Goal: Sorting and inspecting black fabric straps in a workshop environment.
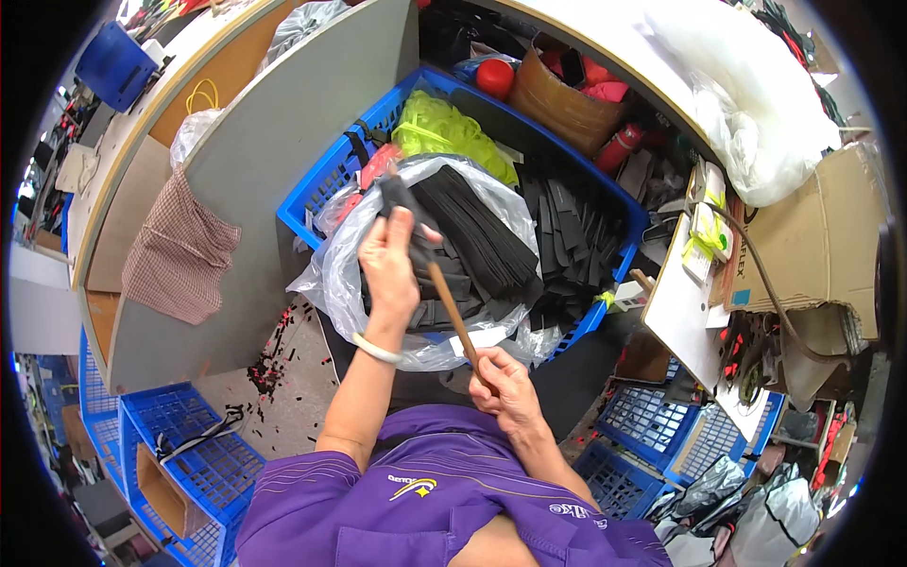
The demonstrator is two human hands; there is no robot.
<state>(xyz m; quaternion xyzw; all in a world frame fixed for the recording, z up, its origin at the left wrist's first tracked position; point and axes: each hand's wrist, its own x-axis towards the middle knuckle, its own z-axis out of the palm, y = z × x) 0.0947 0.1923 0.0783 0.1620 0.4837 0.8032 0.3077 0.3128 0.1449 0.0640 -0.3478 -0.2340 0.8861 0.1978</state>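
A brown wooden stick slants upward in front of me, its lower end gripped by my right hand. At its upper part, my left hand pinches a black fabric piece, blurred by motion. That piece lies along the stick; whether it is sleeved around it I cannot tell. Both hands are over a clear plastic bag with its mouth open. Inside it are a thick stack of long black strips and shorter dark pieces. The bag sits in a blue plastic crate.
Neon-yellow fabric and loose black strips share the crate. A grey panel stands at left, with a checked cloth over its edge. At right are a cardboard box and a white board. Blue crates stand low on the left.
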